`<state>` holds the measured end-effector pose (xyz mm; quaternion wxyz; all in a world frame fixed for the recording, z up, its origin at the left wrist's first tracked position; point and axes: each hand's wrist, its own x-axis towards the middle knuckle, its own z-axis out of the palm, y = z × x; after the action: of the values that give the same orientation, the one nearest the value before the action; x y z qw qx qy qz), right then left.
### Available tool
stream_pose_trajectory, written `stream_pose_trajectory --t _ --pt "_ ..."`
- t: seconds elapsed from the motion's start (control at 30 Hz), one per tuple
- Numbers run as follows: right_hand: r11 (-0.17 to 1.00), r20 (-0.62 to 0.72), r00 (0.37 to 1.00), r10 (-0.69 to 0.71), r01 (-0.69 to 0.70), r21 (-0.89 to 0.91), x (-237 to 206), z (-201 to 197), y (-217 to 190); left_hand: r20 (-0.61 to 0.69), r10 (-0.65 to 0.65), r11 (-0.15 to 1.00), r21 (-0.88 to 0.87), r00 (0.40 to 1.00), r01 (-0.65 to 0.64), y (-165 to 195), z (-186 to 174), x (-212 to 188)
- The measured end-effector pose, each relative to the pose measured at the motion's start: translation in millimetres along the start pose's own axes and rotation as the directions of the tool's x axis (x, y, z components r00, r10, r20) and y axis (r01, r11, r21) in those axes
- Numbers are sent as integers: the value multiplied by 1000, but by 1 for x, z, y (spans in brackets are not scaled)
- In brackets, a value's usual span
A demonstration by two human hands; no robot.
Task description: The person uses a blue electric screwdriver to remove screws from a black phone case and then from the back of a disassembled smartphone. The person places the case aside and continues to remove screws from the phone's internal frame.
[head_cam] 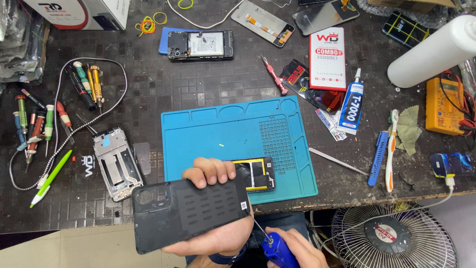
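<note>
My left hand point(210, 208) is gripping the dark back cover point(191, 211) above the table edge, fingers curled over it. My right hand point(292, 248) is closing around a blue screwdriver point(275, 249), working its corner; the opened phone point(255, 173) is waiting on the mat point(213, 134).

A phone repair workshop: screwdrivers point(87, 84), a blue repair mat point(238, 134), an opened phone point(201, 44) and a glue tube point(352, 104).

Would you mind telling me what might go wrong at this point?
The blue screwdriver in the right hand could slip at the corner of the black phone back and jab the left hand. The back is held off the desk's edge, so it might drop. The opened phone lies just beyond, exposed.
</note>
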<state>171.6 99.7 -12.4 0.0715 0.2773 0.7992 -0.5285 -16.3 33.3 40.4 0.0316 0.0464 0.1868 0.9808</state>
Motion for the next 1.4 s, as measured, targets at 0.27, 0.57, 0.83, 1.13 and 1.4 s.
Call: stream_pose_trajectory --t 0.27,0.57,0.83,1.13,1.4 --pt "999 -11 1000 3 -2 41 0 -1 2 73 40 983 176 997 -53 4 8 5" --pt "997 7 1000 -26 26 71 0 1 6 133 73 986 138 988 -91 2 6 6" --pt "992 -3 996 -89 88 87 2 2 1 138 68 987 139 988 -87 3 5 6" --pt "994 -2 999 -39 39 106 1 -1 -3 218 88 977 173 972 -127 4 2 9" --pt "992 22 997 -71 69 106 2 2 3 249 89 986 114 964 -121 5 -1 11"
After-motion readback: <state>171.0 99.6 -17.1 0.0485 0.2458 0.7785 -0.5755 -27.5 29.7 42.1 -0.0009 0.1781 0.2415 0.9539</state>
